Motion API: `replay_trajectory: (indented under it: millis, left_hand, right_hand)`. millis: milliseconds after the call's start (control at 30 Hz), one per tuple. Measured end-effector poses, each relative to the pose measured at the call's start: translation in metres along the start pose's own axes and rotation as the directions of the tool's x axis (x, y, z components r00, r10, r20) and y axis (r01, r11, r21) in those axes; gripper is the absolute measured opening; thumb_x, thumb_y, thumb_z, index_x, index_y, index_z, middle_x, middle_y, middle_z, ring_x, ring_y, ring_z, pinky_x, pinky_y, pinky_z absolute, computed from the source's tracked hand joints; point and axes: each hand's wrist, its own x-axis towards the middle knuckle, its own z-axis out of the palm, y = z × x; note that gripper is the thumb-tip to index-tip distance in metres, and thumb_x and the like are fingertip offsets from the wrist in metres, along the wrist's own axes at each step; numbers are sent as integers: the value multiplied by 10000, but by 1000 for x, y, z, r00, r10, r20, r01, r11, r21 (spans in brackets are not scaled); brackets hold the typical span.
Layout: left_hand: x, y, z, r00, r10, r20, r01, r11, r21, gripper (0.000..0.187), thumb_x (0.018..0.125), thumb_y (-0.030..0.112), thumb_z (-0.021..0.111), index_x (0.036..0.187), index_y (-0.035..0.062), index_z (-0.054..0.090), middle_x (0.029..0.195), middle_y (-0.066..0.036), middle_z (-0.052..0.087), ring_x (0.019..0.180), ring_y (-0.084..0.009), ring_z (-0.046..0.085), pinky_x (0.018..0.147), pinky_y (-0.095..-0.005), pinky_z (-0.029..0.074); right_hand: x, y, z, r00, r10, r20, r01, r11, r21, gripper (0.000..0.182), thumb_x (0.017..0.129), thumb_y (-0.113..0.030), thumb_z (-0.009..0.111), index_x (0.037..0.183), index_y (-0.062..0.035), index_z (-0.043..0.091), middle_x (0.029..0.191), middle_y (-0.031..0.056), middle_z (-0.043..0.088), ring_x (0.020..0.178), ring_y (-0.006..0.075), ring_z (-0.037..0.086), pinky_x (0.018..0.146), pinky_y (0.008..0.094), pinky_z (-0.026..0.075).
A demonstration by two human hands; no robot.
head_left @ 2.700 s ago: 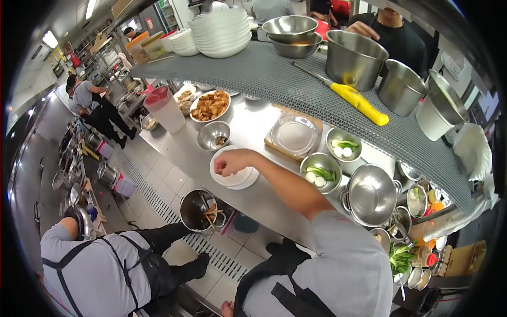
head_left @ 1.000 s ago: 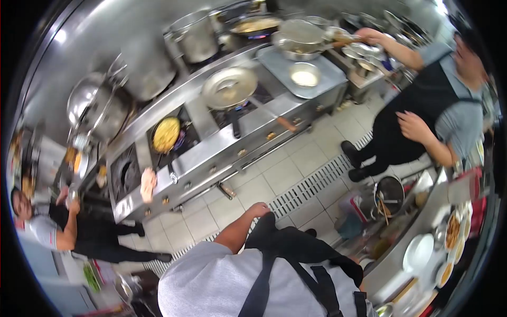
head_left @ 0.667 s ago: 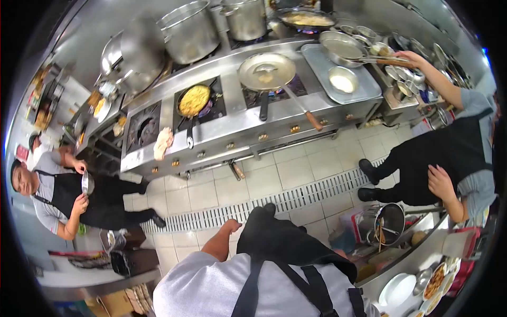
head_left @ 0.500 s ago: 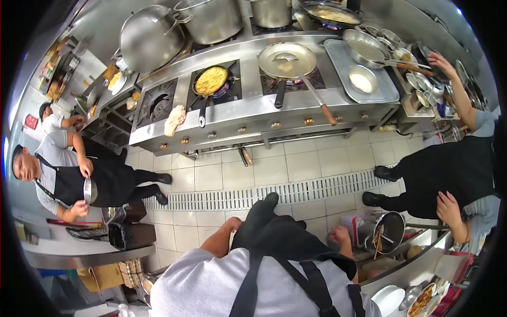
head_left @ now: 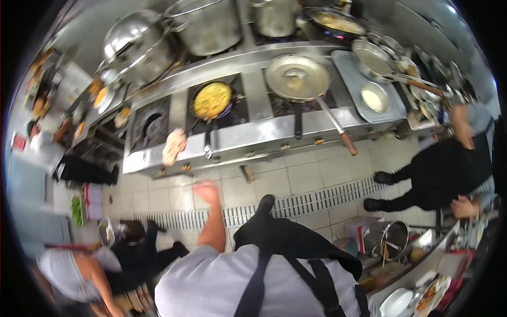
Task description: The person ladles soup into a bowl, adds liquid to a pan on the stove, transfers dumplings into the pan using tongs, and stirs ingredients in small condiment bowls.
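Observation:
My left hand [head_left: 207, 192] reaches forward over the floor, slightly blurred, its fingers loosely extended and holding nothing visible. It is just short of the stove's front edge [head_left: 222, 158]. Nearest to it are a crumpled, pale pinkish cloth [head_left: 174, 147] on that edge and the handle [head_left: 208, 142] of a black frying pan. Yellow food like an omelette [head_left: 212, 100] fills this pan, which sits over a lit burner. Farther right, a wide pan [head_left: 311, 90] of pale liquid holds a ladle with a wooden handle [head_left: 348, 143]. My right hand is out of sight.
Large steel pots [head_left: 206, 29] line the back of the stove. A tray [head_left: 348, 79] with bowls sits to the right. One co-worker [head_left: 443, 174] stands at the right, another [head_left: 79, 269] is close at the lower left, and a third [head_left: 79, 166] is farther back. A drain grate [head_left: 301, 203] crosses the floor.
My left hand has moved from beside my body forward and left toward the stove. My right hand has gone out of sight. The left co-worker has come closer to me, toward the lower left.

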Motion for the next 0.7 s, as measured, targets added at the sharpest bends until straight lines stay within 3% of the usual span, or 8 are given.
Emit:
replay_trajectory:
  millis: [100,267,467,500,533,567,633,700]
  left_hand:
    - [126,28,-31,952,-26,-306,-2,996,-91,623,849,385,564,1299,2,366,1108,-253,415,1018,-429,457,818,-478,438]
    - [217,43,-10,937,292,193,-328,925,191,505,815,411,580,1228,130,508,1169,-200,505,1030,-406,491,879,-471,403]
    - [145,39,-22,737,675,35,-673,738,-55,300,855,228,540,1033,-12,517,935,-196,513,876,-359,473,756,-460,387]
    - [120,31,-28,707,698,110,-679,714,-171,254,869,195,530,1028,-3,513,907,-185,513,831,-328,493,720,-426,405]
    - [93,48,-53,677,518,524,-178,805,-566,215,880,180,527,1015,14,509,854,-156,521,766,-281,520,660,-384,420]
    - [58,46,-55,615,603,509,-43,670,-741,168,890,179,522,954,23,516,808,-128,529,712,-238,534,622,-350,432]
    - [26,71,-68,363,650,667,-134,745,-654,140,871,138,529,912,4,536,852,-147,536,779,-272,542,702,-365,440]
    - [9,132,-69,239,805,543,-265,592,-761,199,829,120,553,977,-13,538,879,-184,522,878,-359,529,776,-412,430]
  right_hand:
    - [-15,-16,29,998,53,-23,-52,997,58,171,804,-133,519,923,-31,586,656,83,561,507,176,552,387,290,402]
    - [-22,-58,73,997,52,-62,-40,984,175,123,810,-142,529,847,-37,581,656,79,561,513,178,558,394,293,410]
    - [11,-162,70,869,480,-121,-249,636,731,221,748,-144,576,913,-8,632,909,180,641,780,314,632,691,373,493]
    - [19,-176,58,894,260,-366,-75,891,448,233,774,-151,571,939,5,622,895,189,638,769,316,631,677,366,491]
    - [24,-193,42,858,-31,-512,81,994,76,246,799,-158,566,965,18,613,881,198,635,757,317,629,664,359,490]
    - [17,-239,15,778,-88,-622,159,986,59,255,817,-149,565,991,32,608,884,208,631,765,312,617,691,368,486]
    - [8,-329,-37,335,-338,-880,413,892,-185,389,780,-66,565,1160,6,531,830,174,584,797,315,578,722,373,463]
    - [-16,-417,-86,164,-459,-873,392,843,-369,490,780,-16,566,1259,-43,465,1122,192,493,998,356,511,834,400,438]
